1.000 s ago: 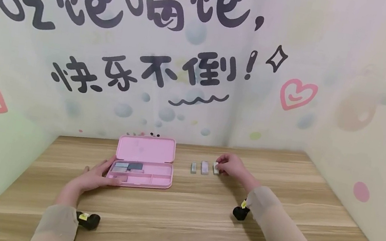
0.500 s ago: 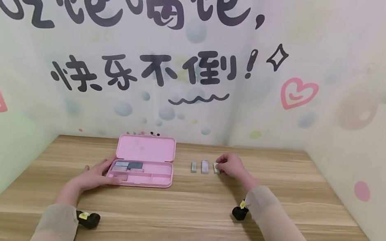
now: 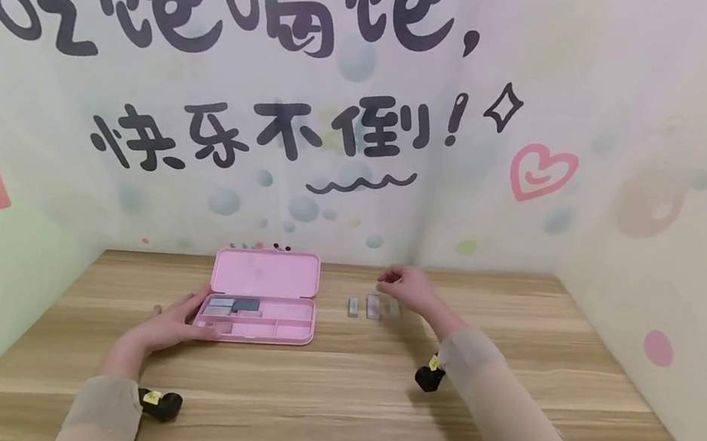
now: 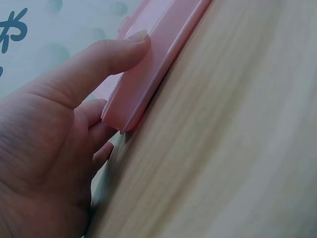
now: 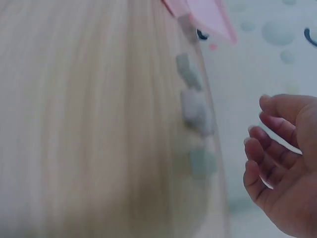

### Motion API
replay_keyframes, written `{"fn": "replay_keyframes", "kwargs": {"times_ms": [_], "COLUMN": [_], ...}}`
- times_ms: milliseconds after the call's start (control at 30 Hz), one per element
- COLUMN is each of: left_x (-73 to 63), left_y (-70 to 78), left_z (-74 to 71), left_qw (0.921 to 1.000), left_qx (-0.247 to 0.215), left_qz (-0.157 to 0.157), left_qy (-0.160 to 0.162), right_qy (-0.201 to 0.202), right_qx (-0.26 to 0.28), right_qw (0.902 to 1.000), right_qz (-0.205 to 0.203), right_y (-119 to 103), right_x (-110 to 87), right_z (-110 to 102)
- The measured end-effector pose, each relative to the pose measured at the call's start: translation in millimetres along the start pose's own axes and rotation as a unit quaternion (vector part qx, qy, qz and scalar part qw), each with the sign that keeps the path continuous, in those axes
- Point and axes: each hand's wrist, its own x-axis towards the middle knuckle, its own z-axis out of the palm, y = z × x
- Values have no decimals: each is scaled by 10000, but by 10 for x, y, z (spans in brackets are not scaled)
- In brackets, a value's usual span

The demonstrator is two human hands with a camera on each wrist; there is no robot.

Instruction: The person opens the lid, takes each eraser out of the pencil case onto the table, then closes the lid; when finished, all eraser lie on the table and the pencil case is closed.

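Observation:
A pink pencil case point(image 3: 267, 275) lies with its lid raised at the back left of the table. My left hand point(image 3: 167, 328) grips its left end, thumb over the front wall point(image 4: 143, 82) and fingers curled behind the end. Inside are a dark blue block point(image 3: 246, 304), light blue and grey blocks point(image 3: 220, 306), and a pinkish piece point(image 3: 218, 325). Right of the case stand a small grey block point(image 3: 353, 307), a wider pale lilac block point(image 3: 372, 306) and a pale green block point(image 3: 394, 308). Over these hovers my right hand point(image 3: 414, 291), fingers loosely bent, nothing between them.
A wood-grain table point(image 3: 311, 412) meets a printed wall sheet point(image 3: 464, 214) just behind the case and blocks. Side walls bound the table at left and right. Each wrist carries a small black camera point(image 3: 161, 405).
My right hand has let go of the pale green block and lifted up and left, above the row. The left hand stays on the pencil case.

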Motion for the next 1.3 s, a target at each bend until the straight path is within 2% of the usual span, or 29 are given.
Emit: {"fn": "replay_keyframes", "kwargs": {"times_ms": [200,367,600,700,1000,1200,1300], "left_x": [8,3,-20,-10,0,2,3], "left_y": [-51,-50,-2,-20,-42,-61,-58], "left_z": [1,-1,-14,-14,-10,-8,-2], "left_qw": [10000,10000,9998,9999,10000,10000,9999], "left_qx": [15,11,102,108,80,57,43], "left_qz": [-20,67,126,83,4,5,91], "left_qy": [3,64,98,89,38,70,98], "right_qy": [-762,-1244,-1814,-2075,-2458,-2473,-2442], "right_qx": [-157,-364,-724,-746,-1185,-1721,-2056], "right_qw": [9944,9868,9676,9601,9391,9240,9133], "right_qz": [-717,-971,-1602,-1721,-2089,-2356,-2531], "right_y": [-356,-654,-1023,-1159,-1453,-1578,-1611], "right_x": [152,227,302,318,374,408,412], "right_z": [214,473,835,948,1180,1354,1431]}}
